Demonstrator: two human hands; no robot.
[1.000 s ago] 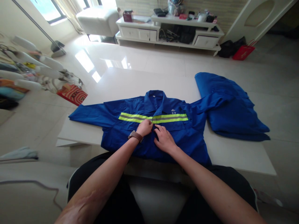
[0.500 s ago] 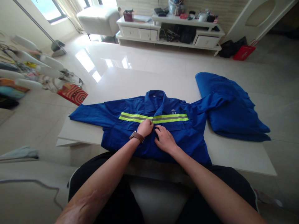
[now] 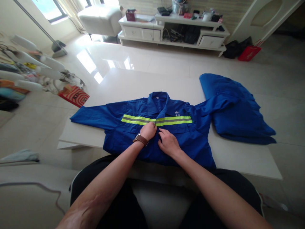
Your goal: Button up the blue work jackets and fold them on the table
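Observation:
A blue work jacket point(image 3: 135, 109) with a yellow-and-grey reflective stripe point(image 3: 173, 121) across the chest lies front side up, its collar pointing away from me. My left hand point(image 3: 148, 131), with a brown-strapped watch on the wrist, is closed on the jacket's front edge just below the stripe. Close beside it, my right hand point(image 3: 168, 142) rests on the jacket front with its fingers bent; its thumb and forefinger are apart at the front opening. The jacket's right-hand sleeve reaches over a pile of folded blue clothing point(image 3: 238, 114).
Under the clothes is a white table point(image 3: 247, 159). A red-and-white striped bag point(image 3: 75, 95) stands beyond its left end, near a lamp with white shades point(image 3: 50, 73). Farther off are a white TV cabinet point(image 3: 143, 33), a pale stool point(image 3: 101, 20) and a red bag point(image 3: 249, 53).
Almost nothing differs. Both hands stay at the jacket's front opening, with only a very slight shift of the fingers.

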